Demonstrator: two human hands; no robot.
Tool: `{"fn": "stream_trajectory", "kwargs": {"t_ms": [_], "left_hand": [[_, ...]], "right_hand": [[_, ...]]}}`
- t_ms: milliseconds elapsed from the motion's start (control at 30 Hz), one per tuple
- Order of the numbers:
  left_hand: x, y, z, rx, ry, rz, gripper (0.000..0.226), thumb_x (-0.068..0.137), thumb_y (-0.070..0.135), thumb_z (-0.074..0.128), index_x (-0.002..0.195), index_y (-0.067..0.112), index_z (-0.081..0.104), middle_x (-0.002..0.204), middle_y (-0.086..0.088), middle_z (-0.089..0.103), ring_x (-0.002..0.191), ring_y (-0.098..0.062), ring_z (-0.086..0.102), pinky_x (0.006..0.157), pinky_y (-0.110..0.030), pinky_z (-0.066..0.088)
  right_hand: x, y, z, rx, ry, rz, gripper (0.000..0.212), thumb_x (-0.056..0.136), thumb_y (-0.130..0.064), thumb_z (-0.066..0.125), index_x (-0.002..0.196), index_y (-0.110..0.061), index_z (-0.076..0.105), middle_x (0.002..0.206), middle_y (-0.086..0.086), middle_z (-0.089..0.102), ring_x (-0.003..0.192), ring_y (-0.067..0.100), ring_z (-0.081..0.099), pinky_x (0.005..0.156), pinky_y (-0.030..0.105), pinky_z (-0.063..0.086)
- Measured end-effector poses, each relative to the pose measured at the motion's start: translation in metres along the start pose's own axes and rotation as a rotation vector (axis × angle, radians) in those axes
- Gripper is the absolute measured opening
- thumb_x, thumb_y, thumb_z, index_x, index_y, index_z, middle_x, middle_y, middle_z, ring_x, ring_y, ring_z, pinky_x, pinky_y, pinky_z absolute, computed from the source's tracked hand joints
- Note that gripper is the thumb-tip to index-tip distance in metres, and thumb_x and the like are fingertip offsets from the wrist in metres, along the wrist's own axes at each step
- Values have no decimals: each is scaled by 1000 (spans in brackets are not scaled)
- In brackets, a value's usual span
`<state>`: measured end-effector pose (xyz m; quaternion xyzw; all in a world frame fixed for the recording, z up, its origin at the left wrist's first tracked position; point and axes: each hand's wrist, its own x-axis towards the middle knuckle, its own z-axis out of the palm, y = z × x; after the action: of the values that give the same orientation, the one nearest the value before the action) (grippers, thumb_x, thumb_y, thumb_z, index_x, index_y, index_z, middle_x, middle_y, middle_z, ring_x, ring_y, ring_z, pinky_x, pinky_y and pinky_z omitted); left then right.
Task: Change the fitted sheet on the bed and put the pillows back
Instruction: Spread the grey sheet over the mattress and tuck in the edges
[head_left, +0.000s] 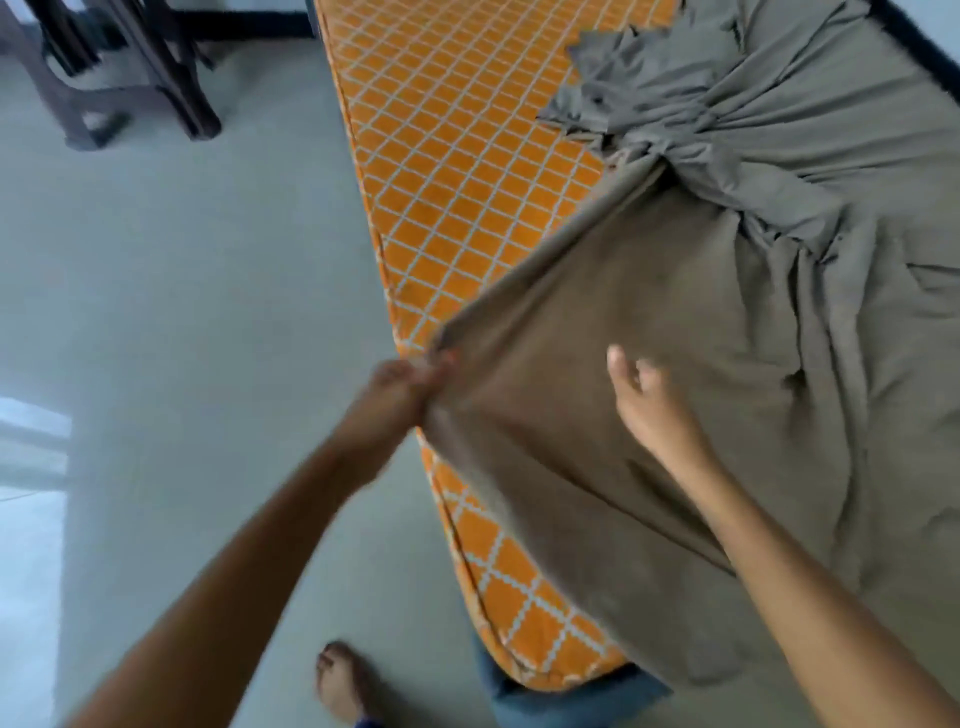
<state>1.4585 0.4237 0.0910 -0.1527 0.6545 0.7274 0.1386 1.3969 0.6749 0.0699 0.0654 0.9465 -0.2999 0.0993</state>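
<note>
Grey-brown fitted sheet (727, 322) covers the right half of the frame, lying loose and heavily creased over the mattress (457, 156), with a bunched knot of folds gathered in the upper right and flaps of cloth fanning out above it. One edge of the sheet runs in a taut diagonal from that knot down to the centre left of the frame, where the left hand (400, 395) grips it, fingers curled tight round a pinch of fabric right at the mattress's long side. The right hand (649, 400) is just right of centre, above the sheet's flat lower stretch; its fingers are loosely bent with the thumb raised, holding nothing, and the blur makes it impossible to say whether it touches the cloth. Both forearms reach in from the bottom edge. The mattress itself, orange with a white lattice pattern, is bare along its left strip from the top of the frame down to its rounded corner at bottom centre. A bare foot (340, 680) stands on the pale floor (156, 312) at bottom centre, beside a blue trouser leg (566, 701) partly tucked under the mattress corner. Dark wooden furniture legs (130, 67) occupy the upper left corner.
</note>
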Motion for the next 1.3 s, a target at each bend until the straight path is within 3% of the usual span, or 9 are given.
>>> {"fn": "stream_trajectory", "kwargs": {"t_ms": [100,233,367,533,867,967,1133,1233,1300], "left_hand": [[-19,-16,2,371,-256,-39,23,91,19,66,98,-2,61,83,-8,62,76,-16,57,57,-17,42],[-54,-26,4,962,-534,-102,49,88,42,45,110,1,59,115,-19,62,109,-30,57,75,-29,36],[-48,-9,-20,967,-552,-129,29,96,31,53,75,10,54,99,-16,62,100,-26,60,65,-24,33],[-20,14,-66,639,-688,-379,22,97,32,52,106,16,66,108,-1,61,101,-14,62,72,-26,57],[155,87,-58,597,-378,-381,31,101,35,43,107,13,63,102,-2,72,84,-15,67,75,-25,45],[246,103,-13,650,-424,-377,27,102,36,41,103,15,59,97,-3,68,78,-15,62,67,-21,40],[371,118,40,847,-457,-337,31,102,33,41,114,11,59,105,-6,67,84,-17,62,66,-21,40],[421,129,56,887,-449,-352,25,102,30,41,110,13,58,98,-4,65,75,-13,60,63,-20,39],[446,131,61,911,-428,-369,22,102,30,42,106,14,56,96,-4,64,71,-11,58,63,-21,40]], "right_hand": [[22,-77,26,178,88,49,86,77,-83,34,122,-11,51,102,15,67,106,33,62,88,38,47],[55,-111,42,-141,-106,212,109,80,-61,62,152,-7,0,152,18,27,136,33,36,104,38,36],[63,-97,59,-344,-108,344,75,83,-25,70,141,-1,30,145,14,39,132,29,43,100,37,42],[80,-90,81,101,54,332,13,89,-5,46,98,-2,55,97,17,58,106,32,58,77,34,42],[72,-77,91,-218,134,85,12,89,-19,50,84,-13,58,69,16,64,65,35,64,57,36,43],[91,-74,107,-364,-171,37,14,79,-18,66,91,-11,63,77,15,66,70,32,65,62,33,51],[168,-61,98,-229,-819,274,59,100,-51,32,125,-2,55,131,20,55,120,32,53,94,35,41],[234,-44,67,-101,-584,381,47,99,-51,35,82,-14,58,118,21,62,110,32,58,76,30,38],[270,-33,48,4,-362,429,39,99,-46,39,90,-14,59,114,16,64,110,30,59,78,30,41]]}}
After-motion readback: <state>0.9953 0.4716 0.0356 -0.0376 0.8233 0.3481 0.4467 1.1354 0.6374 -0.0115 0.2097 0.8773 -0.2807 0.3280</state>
